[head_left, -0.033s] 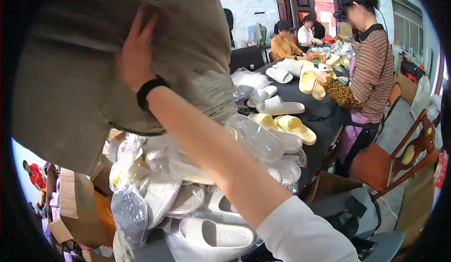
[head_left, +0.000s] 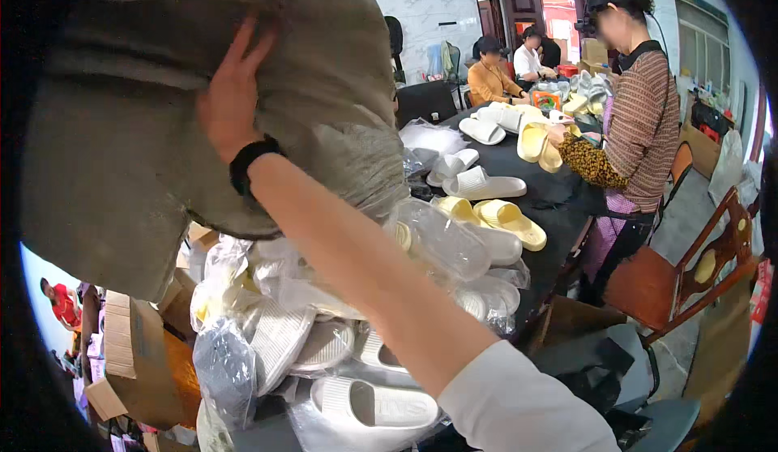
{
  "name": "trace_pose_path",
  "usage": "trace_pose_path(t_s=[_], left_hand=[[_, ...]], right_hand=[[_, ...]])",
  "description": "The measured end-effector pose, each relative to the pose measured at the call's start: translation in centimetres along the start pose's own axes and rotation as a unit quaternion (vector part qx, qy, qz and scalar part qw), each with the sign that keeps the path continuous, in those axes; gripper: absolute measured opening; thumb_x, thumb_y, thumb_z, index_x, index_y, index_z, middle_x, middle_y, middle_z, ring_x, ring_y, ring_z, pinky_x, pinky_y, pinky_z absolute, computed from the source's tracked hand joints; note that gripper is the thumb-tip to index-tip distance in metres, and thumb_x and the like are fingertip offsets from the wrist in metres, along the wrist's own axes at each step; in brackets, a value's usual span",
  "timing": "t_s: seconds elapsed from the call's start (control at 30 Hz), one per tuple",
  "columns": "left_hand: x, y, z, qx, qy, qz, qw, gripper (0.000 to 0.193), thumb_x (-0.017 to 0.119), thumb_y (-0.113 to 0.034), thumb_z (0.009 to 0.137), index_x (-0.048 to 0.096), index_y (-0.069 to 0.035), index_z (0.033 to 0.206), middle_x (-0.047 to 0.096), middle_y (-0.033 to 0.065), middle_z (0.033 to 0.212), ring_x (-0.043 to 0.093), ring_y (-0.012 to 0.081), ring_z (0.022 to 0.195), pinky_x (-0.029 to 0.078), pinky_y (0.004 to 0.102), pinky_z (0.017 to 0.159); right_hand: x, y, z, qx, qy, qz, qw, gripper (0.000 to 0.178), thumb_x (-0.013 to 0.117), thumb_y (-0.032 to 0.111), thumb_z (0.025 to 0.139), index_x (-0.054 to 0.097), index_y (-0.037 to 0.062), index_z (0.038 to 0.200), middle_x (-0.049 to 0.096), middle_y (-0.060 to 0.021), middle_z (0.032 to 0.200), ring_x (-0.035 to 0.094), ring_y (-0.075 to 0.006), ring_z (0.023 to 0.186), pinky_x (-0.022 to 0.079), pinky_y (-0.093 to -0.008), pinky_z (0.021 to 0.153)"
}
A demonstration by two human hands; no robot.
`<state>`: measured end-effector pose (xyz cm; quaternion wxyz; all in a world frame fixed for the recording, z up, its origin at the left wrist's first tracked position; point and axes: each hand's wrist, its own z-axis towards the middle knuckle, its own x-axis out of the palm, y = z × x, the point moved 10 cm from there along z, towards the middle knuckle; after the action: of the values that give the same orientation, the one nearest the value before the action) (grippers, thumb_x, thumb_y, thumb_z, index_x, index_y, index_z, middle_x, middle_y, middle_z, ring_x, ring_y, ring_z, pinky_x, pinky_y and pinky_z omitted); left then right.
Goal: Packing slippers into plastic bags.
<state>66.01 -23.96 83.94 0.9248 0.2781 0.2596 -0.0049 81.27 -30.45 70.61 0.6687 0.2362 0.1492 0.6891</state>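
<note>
A big grey-brown sack (head_left: 121,168) fills the upper left, bulging over the table. My right hand (head_left: 231,99), with a black band at the wrist, rests against its front. Two fingers are stretched upward and apart, their tips blurred near a dark fold. The other fingers are partly hidden. My left hand is out of view. Beneath my forearm lies a heap of white slippers, many in clear plastic bags. One white slipper (head_left: 373,410) sits at the near edge of the heap, and a grey bagged slipper (head_left: 227,379) is at its left.
Yellow slippers (head_left: 510,221) and white ones lie along the dark table (head_left: 559,201). On its right side a person in a striped top holds yellow slippers; others sit farther back. A wooden chair (head_left: 648,282) is at right, cardboard boxes (head_left: 146,363) at lower left.
My right wrist and forearm have shifted slightly left and down. The hand stays against the sack, whose folds have moved a little.
</note>
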Motion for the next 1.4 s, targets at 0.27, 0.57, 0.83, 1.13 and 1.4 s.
trace_pose_path(t_s=[0.27,0.57,0.83,1.13,1.4], left_hand=[[2.3,-2.7,-2.9,0.011,0.008,-0.019,1.000,0.047,0.060,-0.017,0.079,0.049,0.003,0.121,0.048,0.0213,0.127,0.042,0.0340,0.121,0.033,0.0370,0.101],[6.4,-4.3,-8.6,0.002,0.037,-0.026,0.999,0.046,0.059,-0.015,0.079,0.048,0.001,0.122,0.049,0.0203,0.126,0.043,0.0331,0.121,0.034,0.0367,0.101],[4.9,-3.8,-20.2,-0.065,0.069,0.002,0.995,0.046,0.059,-0.014,0.080,0.048,-0.001,0.122,0.050,0.0194,0.126,0.043,0.0323,0.121,0.035,0.0363,0.100],[8.7,-6.5,-26.1,-0.093,0.057,-0.034,0.993,0.046,0.058,-0.012,0.080,0.048,-0.003,0.123,0.051,0.0184,0.125,0.044,0.0314,0.121,0.036,0.0359,0.100],[15.3,-11.3,-22.8,-0.054,0.015,-0.094,0.994,0.046,0.057,-0.011,0.080,0.048,-0.004,0.124,0.052,0.0175,0.124,0.044,0.0306,0.121,0.037,0.0356,0.100]], right_hand=[[6.3,6.3,-4.1,-0.096,0.073,0.228,0.966,0.046,0.051,-0.013,0.063,0.058,0.0003,0.106,0.051,-0.0206,0.118,0.043,-0.0402,0.114,0.037,-0.0457,0.099],[9.4,15.8,-3.3,-0.361,0.092,0.216,0.903,0.050,0.052,-0.003,0.070,0.051,0.0052,0.119,0.046,-0.0176,0.127,0.042,-0.0369,0.119,0.042,-0.0415,0.095],[5.6,10.7,10.2,-0.315,0.045,-0.132,0.939,0.033,0.040,0.019,0.092,0.053,-0.0024,0.114,0.057,-0.0220,0.112,0.058,-0.0276,0.098,0.046,-0.0377,0.083],[-9.6,11.7,24.2,-0.264,-0.177,-0.616,0.720,0.042,0.039,0.016,0.088,0.049,-0.0020,0.125,0.039,-0.0221,0.136,0.031,-0.0402,0.127,0.020,-0.0605,0.102],[-24.8,7.5,28.0,-0.342,-0.128,-0.391,0.845,0.039,0.045,0.022,0.090,0.048,0.0044,0.125,0.047,-0.0164,0.128,0.044,-0.0317,0.117,0.033,-0.0494,0.097]])
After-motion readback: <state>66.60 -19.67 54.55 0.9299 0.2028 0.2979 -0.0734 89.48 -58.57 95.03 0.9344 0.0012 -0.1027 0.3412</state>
